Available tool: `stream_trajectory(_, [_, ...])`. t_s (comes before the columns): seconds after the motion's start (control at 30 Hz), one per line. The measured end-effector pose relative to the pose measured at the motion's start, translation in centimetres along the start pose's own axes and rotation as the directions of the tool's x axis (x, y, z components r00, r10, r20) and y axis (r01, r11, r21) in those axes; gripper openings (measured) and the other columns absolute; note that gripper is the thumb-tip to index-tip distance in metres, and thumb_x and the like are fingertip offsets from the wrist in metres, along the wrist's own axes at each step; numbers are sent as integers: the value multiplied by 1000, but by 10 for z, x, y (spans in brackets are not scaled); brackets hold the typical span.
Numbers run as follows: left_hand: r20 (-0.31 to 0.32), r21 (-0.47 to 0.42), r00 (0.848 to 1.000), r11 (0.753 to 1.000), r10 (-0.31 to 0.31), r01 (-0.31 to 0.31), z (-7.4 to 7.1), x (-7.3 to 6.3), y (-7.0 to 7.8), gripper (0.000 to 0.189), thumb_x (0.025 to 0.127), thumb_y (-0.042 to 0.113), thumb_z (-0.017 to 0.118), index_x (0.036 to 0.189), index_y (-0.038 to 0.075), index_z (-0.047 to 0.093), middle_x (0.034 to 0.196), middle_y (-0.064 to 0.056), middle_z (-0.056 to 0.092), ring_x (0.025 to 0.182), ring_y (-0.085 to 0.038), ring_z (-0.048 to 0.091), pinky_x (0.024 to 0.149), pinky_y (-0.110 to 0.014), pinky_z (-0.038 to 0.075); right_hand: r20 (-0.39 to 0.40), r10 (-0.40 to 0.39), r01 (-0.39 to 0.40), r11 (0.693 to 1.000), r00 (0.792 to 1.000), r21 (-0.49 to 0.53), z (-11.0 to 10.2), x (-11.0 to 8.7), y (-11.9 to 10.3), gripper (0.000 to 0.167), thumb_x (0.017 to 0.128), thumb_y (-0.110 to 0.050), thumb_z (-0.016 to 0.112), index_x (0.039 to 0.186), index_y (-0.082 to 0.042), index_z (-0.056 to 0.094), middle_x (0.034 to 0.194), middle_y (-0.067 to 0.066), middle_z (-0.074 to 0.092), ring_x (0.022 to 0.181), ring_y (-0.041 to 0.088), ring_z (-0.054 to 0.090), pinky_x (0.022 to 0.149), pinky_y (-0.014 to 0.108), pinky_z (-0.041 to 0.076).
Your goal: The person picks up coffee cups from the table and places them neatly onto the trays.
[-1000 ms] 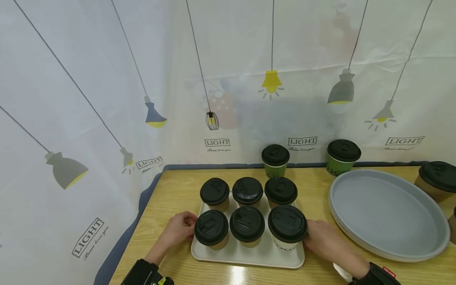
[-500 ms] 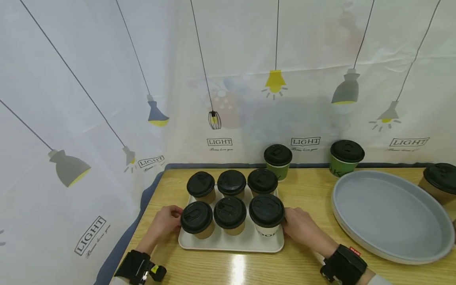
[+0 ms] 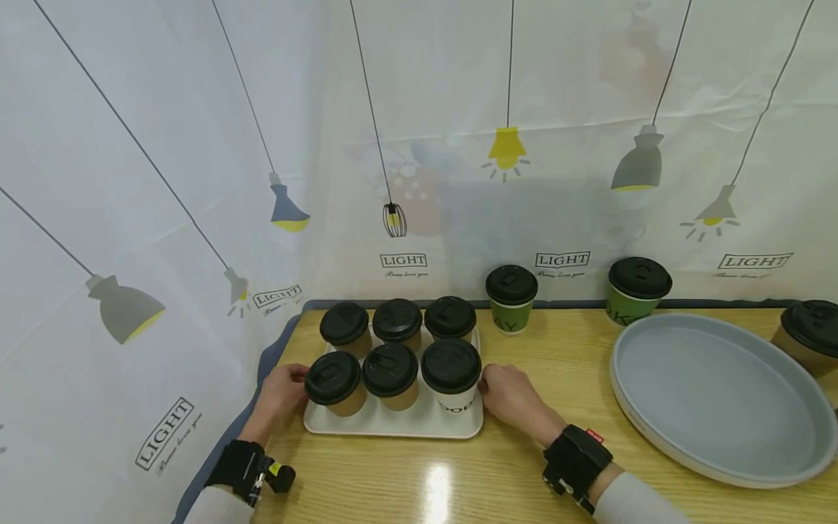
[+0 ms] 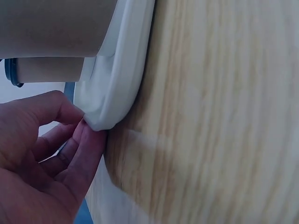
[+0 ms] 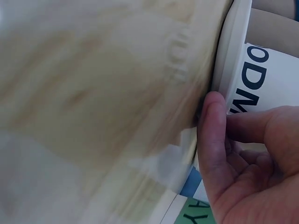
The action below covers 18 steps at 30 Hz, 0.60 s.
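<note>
While cream rectangular plastic tray (image 3: 406, 424) spans lower centre | grip: left hand (image 3: 281, 397), right hand (image 3: 513, 397) pinch opposite sides | uneven pull could topple black-lidded brown paper cups (image 3: 390, 372)

The left hand (image 4: 42, 175) pinches a white tray (image 4: 124, 77) at its rounded corner. A tan cup (image 4: 51, 28) looms close on the tray, with a dark-lidded cup (image 4: 49, 70) beyond it. Alongside spreads a wood-grain tabletop (image 4: 210, 116).

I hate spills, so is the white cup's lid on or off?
On. The black lid covers the white cup; whether it's snapped tight, I can't tell.
</note>
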<state>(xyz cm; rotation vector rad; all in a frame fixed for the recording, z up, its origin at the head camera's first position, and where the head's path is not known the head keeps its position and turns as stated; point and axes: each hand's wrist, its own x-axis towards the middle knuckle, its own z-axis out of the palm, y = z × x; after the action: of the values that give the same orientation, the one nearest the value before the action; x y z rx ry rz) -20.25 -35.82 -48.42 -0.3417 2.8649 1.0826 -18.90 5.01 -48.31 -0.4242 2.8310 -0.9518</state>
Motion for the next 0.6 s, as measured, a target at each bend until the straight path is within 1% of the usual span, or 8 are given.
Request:
stream_trajectory(0.1, [-25, 24, 1000, 1000, 1, 0, -5, 6, -3, 31, 91, 6, 69, 118, -11, 69, 99, -20, 72, 86, -28, 68, 73, -36, 57, -11, -8, 8, 1000, 1000, 9, 4, 8, -4, 28, 100, -1, 59, 72, -8, 58, 65, 2, 51, 57, 17, 48, 53, 28, 36])
stream_trajectory(0.27, [-72, 46, 997, 999, 15, -12, -11, 16, -6, 34, 90, 6, 68, 117, -14, 68, 103, -27, 72, 95, -37, 68, 81, -42, 57, -7, 13, -13, 1000, 1000, 26, 10, 22, -11, 28, 101, -2, 59, 73, -7, 59, 65, 1, 49, 56, 16, 47, 52, 27, 34])
stream_trajectory(0.5, [-99, -1, 995, 1000, -12, 12, -15, 26, -11, 36, 91, 4, 65, 121, -15, 65, 111, -31, 69, 105, -43, 65, 90, -48, 54, -7, 42, -41, 999, 999, 15, 16, 36, -18, 26, 101, -3, 59, 75, -7, 61, 66, 1, 47, 58, 17, 48, 52, 28, 34])
stream_trajectory(0.6, [-119, 8, 993, 1000, 2, -1, -15, 29, -13, 36, 91, 5, 64, 122, -15, 66, 114, -31, 69, 109, -45, 63, 94, -51, 53, -6, 54, -54, 998, 998, 22, 17, 41, -19, 25, 100, -3, 60, 76, -6, 63, 68, 3, 50, 60, 18, 50, 52, 28, 36])
